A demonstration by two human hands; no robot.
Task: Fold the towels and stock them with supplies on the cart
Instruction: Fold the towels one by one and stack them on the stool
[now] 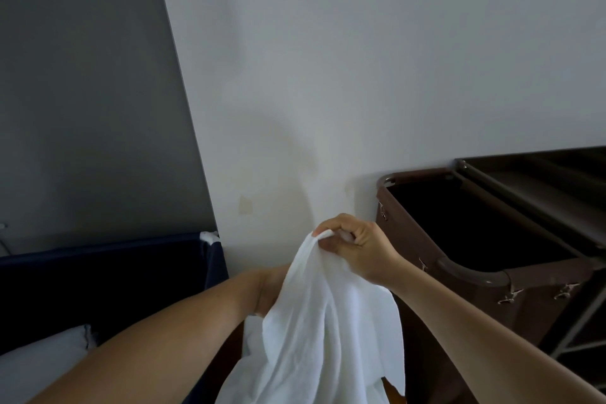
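A white towel (314, 331) hangs down in front of me, bunched at the top. My right hand (357, 246) pinches its upper edge with curled fingers, near the white wall. My left hand (270, 289) reaches behind the hanging cloth; its fingers are hidden by the towel, so its hold is unclear. The housekeeping cart (531, 207) stands to the right, with its brown fabric bag (426, 239) open and dark inside.
A dark blue bin (108, 275) sits low on the left against a grey wall panel, with white linen (42, 357) at its near corner. A white wall fills the middle. The cart's metal frame and shelf run off the right edge.
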